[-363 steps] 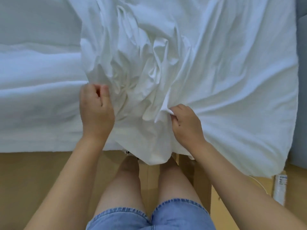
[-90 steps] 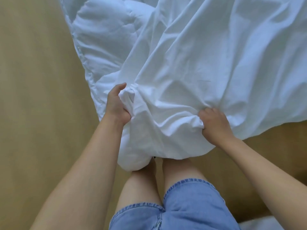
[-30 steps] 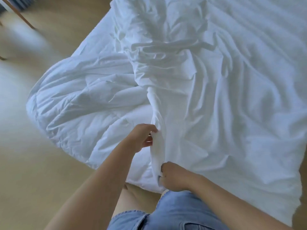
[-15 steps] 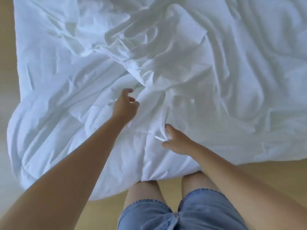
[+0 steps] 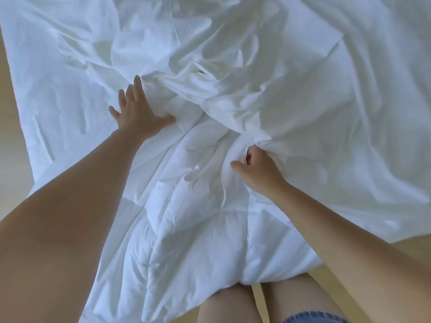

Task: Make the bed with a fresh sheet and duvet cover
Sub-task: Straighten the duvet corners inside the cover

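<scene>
Two bare legs (image 5: pixel 229 304): nearest, standing at the bedding's edge, with a hem of blue denim shorts (image 5: pixel 312 319) showing at the bottom
Duvet: the puffy white quilted duvet (image 5: pixel 186 206) lies uncovered down the middle, its near end hanging just in front of the legs
Right hand (image 5: pixel 260 170): fingers curled round a bunched edge of the thin white cotton duvet cover (image 5: pixel 314 108), thumb out to the side
Left hand (image 5: pixel 138 108): flat and spread, palm pressing the duvet just beside the gathered folds, holding nothing
Cover: crumpled over the far and right parts of the duvet, its mouth bunched between the hands
Step in hand: working the cover over the duvet, by my reading; much of the near end is not yet inside
Next move: likely a steady pull of the gripped edge towards the legs while the flat hand pins the filling, then a fresh hold lower down
Risk: the filling may bunch inside if pulled from one side only
Surface: bedding hides whatever it lies on; I cannot tell bed from floor
Room: pale wooden floor (image 5: pixel 14 164) shows on the left and beside the legs
</scene>
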Demonstrator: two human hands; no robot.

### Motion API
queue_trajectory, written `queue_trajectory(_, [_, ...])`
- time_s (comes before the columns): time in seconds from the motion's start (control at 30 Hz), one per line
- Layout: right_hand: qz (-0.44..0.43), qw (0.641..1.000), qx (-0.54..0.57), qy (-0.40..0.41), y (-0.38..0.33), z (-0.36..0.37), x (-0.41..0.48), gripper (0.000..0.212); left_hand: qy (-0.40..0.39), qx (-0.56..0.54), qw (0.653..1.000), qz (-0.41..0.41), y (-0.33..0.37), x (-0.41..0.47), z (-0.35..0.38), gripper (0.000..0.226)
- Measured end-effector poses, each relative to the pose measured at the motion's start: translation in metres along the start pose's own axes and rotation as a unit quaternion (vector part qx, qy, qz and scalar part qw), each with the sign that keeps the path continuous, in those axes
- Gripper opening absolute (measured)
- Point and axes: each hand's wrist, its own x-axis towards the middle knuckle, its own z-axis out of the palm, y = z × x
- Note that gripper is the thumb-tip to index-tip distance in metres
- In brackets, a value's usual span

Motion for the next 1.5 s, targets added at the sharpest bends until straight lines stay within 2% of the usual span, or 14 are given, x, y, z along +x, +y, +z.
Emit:
queue_trajectory(0.1, [-0.103,0.960,-0.260,0.028,-0.027,-0.015,0.012,0.022,-0.088,-0.029,0.996,-0.003,-0.004,0.012,0.003,0.092])
queue_trajectory(0.23, [-0.343,0.880,-0.232,0.232,-0.066,-0.017,0.038,0.032,-0.086,-0.063,0.993,0.055,0.015,-0.011,0.015,0.030])
queue_trajectory(0.33, [-0.301,0.855,-0.372,0.198,-0.087,-0.007,0.080,0.069,-0.128,-0.149,0.977,0.083,0.030,-0.056,0.038,0.008])
queue_trajectory(0.47, [-0.282,0.816,-0.474,0.173,-0.112,-0.005,0.111,0.060,-0.154,-0.221,0.961,0.068,0.036,-0.082,0.055,0.024])
queue_trajectory(0.6, [-0.286,0.889,-0.328,0.145,-0.127,-0.019,0.113,0.022,-0.158,-0.415,0.896,-0.030,0.021,-0.030,0.034,0.024])
queue_trajectory(0.67, [-0.231,0.957,-0.153,0.081,-0.128,-0.013,0.103,0.010,-0.132,-0.381,0.915,0.003,0.024,-0.007,0.025,0.006])
queue_trajectory(0.73, [-0.179,0.983,0.006,0.039,-0.124,-0.006,0.093,0.012,-0.075,-0.300,0.948,0.068,0.040,0.004,0.027,0.008])
queue_trajectory(0.83, [-0.130,0.981,0.132,0.051,-0.126,-0.015,0.085,0.011,0.045,-0.350,0.930,0.103,0.070,0.009,0.035,0.024])
queue_trajectory(1.0, [-0.168,0.968,0.154,0.108,-0.138,-0.044,0.088,0.011,0.188,-0.356,0.913,0.062,0.095,0.035,0.038,0.037])
queue_trajectory(1.23, [-0.126,0.936,0.243,0.220,-0.154,-0.103,0.131,0.006,0.248,-0.333,0.892,0.178,0.117,0.061,0.009,0.019])
queue_trajectory(1.3, [-0.100,0.943,0.214,0.233,-0.156,-0.119,0.158,0.019,0.206,-0.306,0.908,0.200,0.124,0.069,0.000,0.022])
queue_trajectory(1.37, [-0.116,0.949,0.038,0.291,-0.158,-0.127,0.167,0.050,0.178,-0.288,0.915,0.218,0.123,0.067,-0.008,0.024])
queue_trajectory(1.43, [-0.262,0.919,-0.098,0.280,-0.163,-0.121,0.158,0.071,0.172,-0.292,0.908,0.247,0.110,0.059,-0.004,0.033])
queue_trajectory(1.5, [-0.399,0.879,-0.206,0.159,-0.169,-0.100,0.137,0.074,0.125,-0.291,0.906,0.280,0.091,0.047,0.009,0.045])
